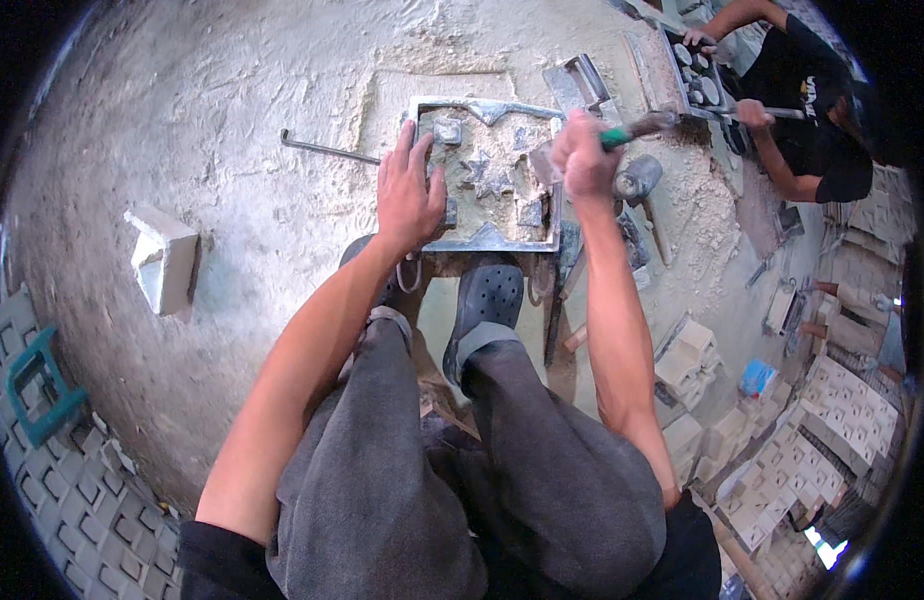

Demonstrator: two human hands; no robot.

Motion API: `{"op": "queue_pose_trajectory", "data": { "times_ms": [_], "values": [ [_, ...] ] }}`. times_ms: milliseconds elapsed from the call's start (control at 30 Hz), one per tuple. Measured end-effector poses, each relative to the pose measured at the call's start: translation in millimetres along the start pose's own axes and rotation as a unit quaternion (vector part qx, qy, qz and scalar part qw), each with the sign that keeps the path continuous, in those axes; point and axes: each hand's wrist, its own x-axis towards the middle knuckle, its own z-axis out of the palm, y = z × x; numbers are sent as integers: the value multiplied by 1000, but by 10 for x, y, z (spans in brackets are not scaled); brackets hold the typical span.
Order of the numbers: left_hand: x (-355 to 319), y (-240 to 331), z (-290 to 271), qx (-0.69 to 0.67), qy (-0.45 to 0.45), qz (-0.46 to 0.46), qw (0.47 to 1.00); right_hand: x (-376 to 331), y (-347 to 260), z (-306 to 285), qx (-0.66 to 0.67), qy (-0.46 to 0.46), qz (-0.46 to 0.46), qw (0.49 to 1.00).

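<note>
A square metal mould frame [487,246] lies on the dusty ground in front of my shoes. Pale sandy material fills it around a star-shaped metal piece [485,175] and several small blocks. My left hand [407,195] rests on the frame's left rim, fingers stretched and apart. Over the right rim, my right hand [585,160] is closed round a hand tool with a green-and-brown handle [644,127]. Its flat end, partly hidden by the hand, looks like a scraper blade and is over the material by the right side.
A mallet [639,178] lies right of the frame; a bent metal rod [327,148] reaches its left side. A white block [164,260] sits at far left. Another person [797,110] works at a second mould [697,78], upper right. Patterned blocks [787,475] stand lower right.
</note>
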Motion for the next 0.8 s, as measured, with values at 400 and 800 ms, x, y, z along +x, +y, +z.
{"op": "queue_pose_trajectory", "data": {
  "times_ms": [400, 800],
  "values": [
    [32, 12, -6, -5, 2, 2, 1000, -12, 132, -157, -81, -97, 73, 989],
    [31, 24, -10, -12, -2, 1, 1000, 25, 67, -89, -92, -126, 34, 987]
  ]
}}
